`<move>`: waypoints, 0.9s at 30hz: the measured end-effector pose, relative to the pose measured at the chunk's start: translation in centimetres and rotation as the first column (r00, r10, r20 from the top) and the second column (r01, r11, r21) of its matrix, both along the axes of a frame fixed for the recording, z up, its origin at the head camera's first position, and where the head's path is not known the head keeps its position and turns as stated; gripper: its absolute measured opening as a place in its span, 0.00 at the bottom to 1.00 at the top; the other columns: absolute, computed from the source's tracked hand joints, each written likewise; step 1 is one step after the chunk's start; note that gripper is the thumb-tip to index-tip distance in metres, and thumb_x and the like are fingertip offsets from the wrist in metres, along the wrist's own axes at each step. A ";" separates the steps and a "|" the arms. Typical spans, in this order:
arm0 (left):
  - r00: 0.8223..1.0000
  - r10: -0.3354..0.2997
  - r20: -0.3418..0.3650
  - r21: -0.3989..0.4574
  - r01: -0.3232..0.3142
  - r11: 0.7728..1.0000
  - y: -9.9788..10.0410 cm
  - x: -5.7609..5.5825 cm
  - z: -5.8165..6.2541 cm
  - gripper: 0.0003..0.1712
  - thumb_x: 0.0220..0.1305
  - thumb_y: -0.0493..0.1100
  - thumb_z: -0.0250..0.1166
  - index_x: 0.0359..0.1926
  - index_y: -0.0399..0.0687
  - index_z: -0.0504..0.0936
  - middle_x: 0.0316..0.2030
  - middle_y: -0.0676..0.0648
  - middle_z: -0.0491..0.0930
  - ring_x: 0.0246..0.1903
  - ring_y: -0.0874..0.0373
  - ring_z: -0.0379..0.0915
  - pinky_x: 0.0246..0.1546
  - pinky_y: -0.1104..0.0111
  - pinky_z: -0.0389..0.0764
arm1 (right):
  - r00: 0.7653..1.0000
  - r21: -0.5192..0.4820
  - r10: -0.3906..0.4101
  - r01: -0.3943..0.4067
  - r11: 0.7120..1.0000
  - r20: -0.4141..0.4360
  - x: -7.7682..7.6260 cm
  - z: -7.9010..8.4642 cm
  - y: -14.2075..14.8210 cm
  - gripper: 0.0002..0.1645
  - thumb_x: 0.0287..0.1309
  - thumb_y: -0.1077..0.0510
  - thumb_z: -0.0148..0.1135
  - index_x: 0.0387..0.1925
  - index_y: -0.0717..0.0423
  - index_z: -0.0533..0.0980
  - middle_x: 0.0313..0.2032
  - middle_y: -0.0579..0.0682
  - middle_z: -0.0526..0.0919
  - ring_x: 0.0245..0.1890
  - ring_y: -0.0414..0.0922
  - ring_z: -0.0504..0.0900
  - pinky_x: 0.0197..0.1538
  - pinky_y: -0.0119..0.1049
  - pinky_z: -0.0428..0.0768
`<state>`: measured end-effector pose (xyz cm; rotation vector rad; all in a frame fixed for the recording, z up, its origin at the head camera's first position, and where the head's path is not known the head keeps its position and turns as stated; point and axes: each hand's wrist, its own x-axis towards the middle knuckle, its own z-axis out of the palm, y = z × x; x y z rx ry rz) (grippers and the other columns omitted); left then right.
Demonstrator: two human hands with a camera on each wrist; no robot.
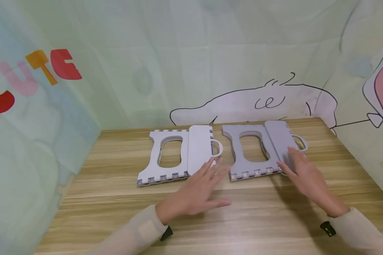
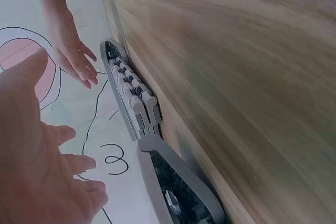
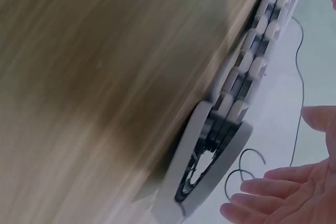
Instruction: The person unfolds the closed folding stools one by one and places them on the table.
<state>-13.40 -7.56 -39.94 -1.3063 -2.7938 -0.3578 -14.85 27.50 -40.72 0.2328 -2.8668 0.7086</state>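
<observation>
Two folded plastic step stools lie flat, side by side. The white stool (image 1: 199, 148) is on the left and the light grey stool (image 1: 276, 140) on the right, each with a loop handle at its right edge. My left hand (image 1: 196, 189) is at the white stool's near right corner, fingers extended and thumb spread, holding nothing. Over the grey stool's near right corner is my right hand (image 1: 309, 177), its fingers straight and overlapping the panel in the head view. In the right wrist view, the right hand (image 3: 294, 192) shows an open palm beside a stool's hinged edge (image 3: 244, 74).
The stools rest on a wood-grain table (image 1: 242, 219), near its back edge. A printed cloth (image 1: 146, 71) with cartoon drawings and coloured letters hangs behind and at the sides. Dark bands (image 1: 327, 228) sit at both wrists.
</observation>
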 end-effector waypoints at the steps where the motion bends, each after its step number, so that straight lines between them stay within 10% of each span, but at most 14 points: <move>1: 1.000 -0.006 0.009 0.002 0.006 1.000 0.2 0.0 -0.1 0.52 0.68 0.76 0.43 0.80 0.58 0.36 0.78 0.44 0.30 0.76 0.48 0.20 0.75 0.51 0.44 | 1.000 -0.006 -0.006 0.006 1.000 -0.010 -0.1 -0.1 0.1 0.44 0.75 0.42 0.50 0.71 0.76 0.55 0.66 0.78 0.60 0.65 0.75 0.60 0.61 0.72 0.62; 13: 0.992 -0.105 0.066 -0.039 0.107 0.993 2.4 -0.5 -0.2 0.51 0.71 0.73 0.44 0.80 0.47 0.43 0.77 0.39 0.28 0.75 0.44 0.21 0.74 0.52 0.44 | 0.991 -0.053 -0.112 0.108 0.993 -0.079 -1.8 -0.4 2.4 0.30 0.75 0.55 0.51 0.64 0.78 0.65 0.54 0.78 0.74 0.48 0.69 0.76 0.45 0.65 0.76; 18: 0.991 -0.107 0.076 -0.059 0.112 0.992 3.2 -0.7 -0.5 0.51 0.71 0.72 0.43 0.80 0.46 0.41 0.77 0.38 0.28 0.75 0.43 0.23 0.74 0.53 0.44 | 0.983 -0.060 -0.127 0.120 0.991 -0.130 -2.4 -0.1 3.3 0.25 0.72 0.60 0.54 0.59 0.79 0.68 0.39 0.74 0.76 0.28 0.57 0.71 0.28 0.51 0.71; 23: 0.992 -0.100 0.077 -0.077 0.106 0.991 3.7 -1.0 -1.0 0.52 0.71 0.73 0.43 0.80 0.46 0.41 0.77 0.36 0.33 0.75 0.41 0.26 0.74 0.52 0.46 | 0.980 -0.072 -0.161 0.153 0.986 -0.121 -3.1 0.2 4.1 0.27 0.70 0.61 0.54 0.59 0.82 0.67 0.43 0.77 0.76 0.27 0.57 0.71 0.29 0.52 0.72; 27: 0.992 -0.095 0.089 -0.100 0.104 0.990 4.1 -1.3 -1.2 0.52 0.71 0.73 0.42 0.80 0.45 0.41 0.77 0.35 0.33 0.75 0.41 0.26 0.74 0.52 0.46 | 0.976 -0.077 -0.189 0.182 0.980 -0.105 -3.6 0.3 4.9 0.26 0.70 0.61 0.54 0.59 0.82 0.68 0.27 0.67 0.77 0.20 0.51 0.71 0.23 0.45 0.72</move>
